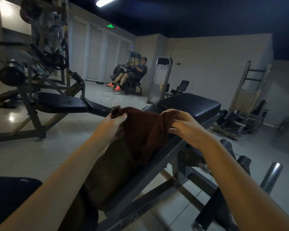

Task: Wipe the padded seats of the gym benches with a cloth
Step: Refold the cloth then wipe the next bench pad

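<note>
The left hand (114, 121) and right hand (182, 125) are pinching the cloth (143, 130) by its top corners over the bench (110, 177), seemingly spreading it before pressing down to wipe.

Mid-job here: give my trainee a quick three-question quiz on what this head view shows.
1. True or false: the dark brown terry cloth lies flat on the black padded seat.
2. The cloth is gripped by: A) one hand, B) both hands, C) neither.
3. Fill in: the person seated on the far machine wears ____ shoes.

Key:
1. False: it is held up, short of the seat.
2. B: the left hand and the right hand each grip an upper edge.
3. Orange.
</note>
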Action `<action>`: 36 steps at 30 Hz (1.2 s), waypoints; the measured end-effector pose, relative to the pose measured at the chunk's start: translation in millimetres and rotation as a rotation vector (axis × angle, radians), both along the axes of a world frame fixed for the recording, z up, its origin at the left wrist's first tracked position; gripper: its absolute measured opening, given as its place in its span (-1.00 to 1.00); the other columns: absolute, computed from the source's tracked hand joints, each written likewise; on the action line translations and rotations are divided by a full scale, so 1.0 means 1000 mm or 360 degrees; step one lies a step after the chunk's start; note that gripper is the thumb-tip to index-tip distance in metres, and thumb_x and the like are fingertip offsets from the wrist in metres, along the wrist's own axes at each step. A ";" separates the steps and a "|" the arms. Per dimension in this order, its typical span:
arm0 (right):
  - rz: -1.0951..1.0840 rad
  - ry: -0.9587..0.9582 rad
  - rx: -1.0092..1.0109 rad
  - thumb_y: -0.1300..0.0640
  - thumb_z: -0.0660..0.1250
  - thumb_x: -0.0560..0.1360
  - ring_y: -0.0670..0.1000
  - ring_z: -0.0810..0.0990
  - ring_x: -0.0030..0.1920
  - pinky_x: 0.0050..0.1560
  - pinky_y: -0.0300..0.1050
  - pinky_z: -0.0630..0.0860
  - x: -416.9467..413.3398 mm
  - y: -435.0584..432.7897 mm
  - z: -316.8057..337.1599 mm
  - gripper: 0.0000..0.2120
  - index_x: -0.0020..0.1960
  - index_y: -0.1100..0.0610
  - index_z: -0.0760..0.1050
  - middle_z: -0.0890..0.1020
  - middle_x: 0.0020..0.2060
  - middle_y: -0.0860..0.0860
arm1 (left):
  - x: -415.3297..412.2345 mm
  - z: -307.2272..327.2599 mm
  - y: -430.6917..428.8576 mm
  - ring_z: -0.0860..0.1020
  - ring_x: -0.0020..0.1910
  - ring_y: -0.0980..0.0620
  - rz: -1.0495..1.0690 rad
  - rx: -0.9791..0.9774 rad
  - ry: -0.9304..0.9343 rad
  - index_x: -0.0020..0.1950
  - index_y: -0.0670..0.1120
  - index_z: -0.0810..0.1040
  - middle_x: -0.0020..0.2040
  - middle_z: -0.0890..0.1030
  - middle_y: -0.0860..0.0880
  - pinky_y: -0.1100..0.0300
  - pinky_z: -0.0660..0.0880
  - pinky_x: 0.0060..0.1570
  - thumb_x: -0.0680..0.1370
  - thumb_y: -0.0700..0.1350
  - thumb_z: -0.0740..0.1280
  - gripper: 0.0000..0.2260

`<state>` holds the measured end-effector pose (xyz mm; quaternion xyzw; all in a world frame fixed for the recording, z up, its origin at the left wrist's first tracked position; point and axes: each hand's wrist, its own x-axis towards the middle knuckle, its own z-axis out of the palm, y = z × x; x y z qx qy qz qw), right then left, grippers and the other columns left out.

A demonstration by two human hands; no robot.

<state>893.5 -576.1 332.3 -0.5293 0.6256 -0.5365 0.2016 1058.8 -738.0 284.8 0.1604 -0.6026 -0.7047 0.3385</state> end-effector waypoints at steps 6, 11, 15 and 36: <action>0.0196 -0.0130 0.0087 0.49 0.09 0.56 0.08 0.62 0.06 0.04 -0.10 0.58 0.001 0.003 -0.002 -0.69 0.06 0.23 0.53 0.63 -0.02 0.13 | -0.007 0.014 0.003 0.48 0.28 -0.07 0.0161 -0.0188 -0.0040 0.38 -0.04 0.40 0.26 0.54 -0.06 -0.12 0.34 0.39 0.61 0.06 0.27 -0.63; 0.0199 -0.0436 0.0199 0.37 0.17 0.41 0.12 0.61 0.17 0.28 0.12 0.50 0.001 -0.004 -0.006 -0.60 0.21 0.16 0.46 0.64 0.13 0.14 | -0.018 0.042 0.008 0.57 0.14 -0.10 0.0182 -0.0423 -0.0089 0.17 0.02 0.43 0.10 0.59 -0.10 -0.05 0.49 0.24 0.63 0.01 0.26 -0.85; 0.0145 -0.0059 0.0399 -0.12 0.32 0.43 -0.04 0.59 0.22 0.40 0.10 0.39 0.011 -0.012 -0.011 -0.48 0.33 0.05 0.48 0.65 0.17 -0.05 | -0.020 0.058 0.013 0.60 0.09 -0.04 0.0129 -0.0576 -0.0058 0.06 0.06 0.44 0.07 0.63 -0.09 -0.01 0.54 0.19 0.63 0.00 0.26 -0.95; -0.0357 -0.0617 0.0092 -0.04 0.44 0.49 0.06 0.70 0.02 0.08 -0.04 0.61 0.041 -0.039 0.025 -0.65 0.13 0.20 0.64 0.72 -0.01 0.11 | 0.010 0.042 0.003 0.55 0.23 -0.08 -0.0489 -0.0069 -0.0498 0.41 -0.10 0.42 0.24 0.59 -0.08 -0.06 0.45 0.29 0.43 0.08 0.41 -0.42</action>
